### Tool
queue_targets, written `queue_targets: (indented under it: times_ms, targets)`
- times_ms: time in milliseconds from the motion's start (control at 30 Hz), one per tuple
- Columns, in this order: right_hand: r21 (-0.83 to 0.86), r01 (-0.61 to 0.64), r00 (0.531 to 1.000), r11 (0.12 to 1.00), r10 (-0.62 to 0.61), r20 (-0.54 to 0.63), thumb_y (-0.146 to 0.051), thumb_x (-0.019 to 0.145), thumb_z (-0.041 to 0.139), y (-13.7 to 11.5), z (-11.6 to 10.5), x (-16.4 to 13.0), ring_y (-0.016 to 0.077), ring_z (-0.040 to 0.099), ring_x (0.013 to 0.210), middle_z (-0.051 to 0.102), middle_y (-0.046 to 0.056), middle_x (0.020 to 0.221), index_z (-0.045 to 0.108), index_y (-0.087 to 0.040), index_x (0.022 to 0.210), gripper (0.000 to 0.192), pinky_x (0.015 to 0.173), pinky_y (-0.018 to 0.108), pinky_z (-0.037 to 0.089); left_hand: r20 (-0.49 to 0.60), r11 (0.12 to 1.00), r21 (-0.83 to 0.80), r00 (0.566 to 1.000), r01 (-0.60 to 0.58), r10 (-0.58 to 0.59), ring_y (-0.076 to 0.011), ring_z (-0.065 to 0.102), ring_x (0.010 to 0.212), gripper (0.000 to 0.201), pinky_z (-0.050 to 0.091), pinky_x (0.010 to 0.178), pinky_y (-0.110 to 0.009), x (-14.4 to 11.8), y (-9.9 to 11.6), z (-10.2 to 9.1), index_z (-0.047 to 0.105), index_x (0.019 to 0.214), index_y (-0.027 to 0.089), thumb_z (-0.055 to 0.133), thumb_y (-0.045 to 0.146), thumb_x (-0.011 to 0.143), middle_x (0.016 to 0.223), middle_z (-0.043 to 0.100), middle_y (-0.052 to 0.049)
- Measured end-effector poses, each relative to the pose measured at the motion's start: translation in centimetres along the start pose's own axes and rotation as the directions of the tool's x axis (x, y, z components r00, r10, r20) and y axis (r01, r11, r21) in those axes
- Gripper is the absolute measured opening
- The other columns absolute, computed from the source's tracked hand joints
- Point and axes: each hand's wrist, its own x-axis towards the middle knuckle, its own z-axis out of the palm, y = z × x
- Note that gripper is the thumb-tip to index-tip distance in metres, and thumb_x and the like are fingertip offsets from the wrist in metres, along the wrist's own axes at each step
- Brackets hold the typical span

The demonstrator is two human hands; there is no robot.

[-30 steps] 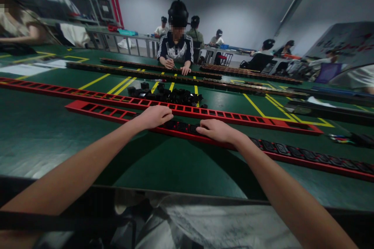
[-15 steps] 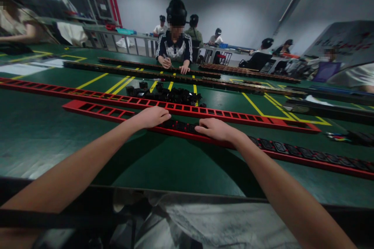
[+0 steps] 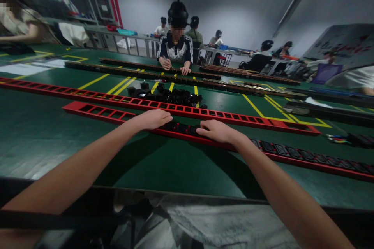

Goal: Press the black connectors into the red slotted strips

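Both hands rest palm-down on a long red rail (image 3: 96, 111) that lies across the green bench (image 3: 43, 136). The left hand (image 3: 153, 118) lies flat, fingers (image 3: 166, 116) stretched out and together, gripping nothing, its tips touching the black inserts (image 3: 182, 127) seated in the rail. The right hand (image 3: 216, 130) also lies flat with fingers extended, pressing on the same row of inserts; it grasps nothing. To the right of that hand the rail's slots are filled with black inserts; to the left of the left hand they are empty. A second red rail (image 3: 248, 118) runs just behind, and beyond it sits a pile of loose black parts (image 3: 172, 95). Across the bench a person in a striped jacket (image 3: 175, 48) sits with hands on dark rails (image 3: 140, 73).
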Motion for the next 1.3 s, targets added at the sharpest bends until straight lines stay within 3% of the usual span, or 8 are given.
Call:
queue_targets:
  times_ms: [333,467,667,867,1033,1300]
  targets:
    - [0.018,0.024,0.999,1.0,-0.025,0.022,-0.056,0.095,0.039,-0.6,-0.4,0.2,0.0173,0.055,0.073,0.064,0.007,0.087,0.057,-0.019,0.082,0.043,0.067,0.029,0.038,0.004,0.996,-0.074,0.999,0.039,-0.039,-0.0163,0.057,0.073,0.048,0.04,0.069,-0.029,0.2,-0.2,0.0,0.059,0.081,0.018,0.025,0.047,0.098,0.086,0.065,-0.007]
    - [-0.06,0.069,0.996,0.996,-0.065,0.066,-0.052,0.095,0.04,-2.6,-1.2,1.3,0.019,0.057,0.076,0.065,0.009,0.09,0.058,-0.018,0.084,0.04,0.068,0.029,0.038,-0.008,0.998,-0.042,0.999,0.049,-0.049,-0.0159,0.055,0.069,0.049,0.036,0.063,-0.028,0.3,-0.2,0.0,0.059,0.08,0.018,0.025,0.048,0.098,0.081,0.063,-0.006]
    - [-0.119,0.054,0.983,0.991,-0.032,0.178,-0.063,0.091,0.04,-5.6,-1.7,4.4,0.0193,0.056,0.068,0.066,0.009,0.085,0.061,-0.018,0.081,0.05,0.062,0.03,0.036,-0.03,0.999,-0.026,0.999,0.038,-0.039,-0.0177,0.056,0.073,0.049,0.035,0.063,-0.028,0.3,-0.5,0.3,0.061,0.081,0.018,0.026,0.049,0.097,0.086,0.066,-0.007]
    - [0.088,0.133,0.99,0.987,-0.136,0.034,-0.062,0.093,0.039,-4.1,0.1,5.2,0.0179,0.055,0.073,0.064,0.006,0.087,0.058,-0.019,0.084,0.047,0.065,0.028,0.037,-0.029,0.996,-0.041,0.996,0.084,-0.086,-0.0178,0.057,0.074,0.047,0.036,0.064,-0.028,0.1,-0.1,0.0,0.061,0.083,0.019,0.028,0.049,0.097,0.089,0.066,-0.006]
    - [0.193,0.161,0.981,0.968,-0.178,0.072,-0.058,0.091,0.045,-2.9,0.4,5.3,0.0178,0.053,0.073,0.06,0.004,0.084,0.056,-0.019,0.083,0.041,0.067,0.029,0.037,-0.027,0.996,-0.042,0.996,0.084,-0.085,-0.0176,0.056,0.071,0.048,0.035,0.062,-0.029,0.1,-0.1,0.0,0.06,0.083,0.019,0.028,0.051,0.098,0.086,0.066,-0.006]
    - [0.216,0.141,0.985,0.966,-0.16,0.071,-0.057,0.091,0.043,-3.0,0.4,5.2,0.0183,0.053,0.075,0.059,0.004,0.085,0.054,-0.019,0.083,0.04,0.068,0.03,0.038,-0.03,0.997,-0.03,0.997,0.076,-0.077,-0.0178,0.057,0.075,0.048,0.035,0.063,-0.029,0.0,-0.2,0.1,0.059,0.082,0.019,0.028,0.052,0.097,0.088,0.066,-0.006]
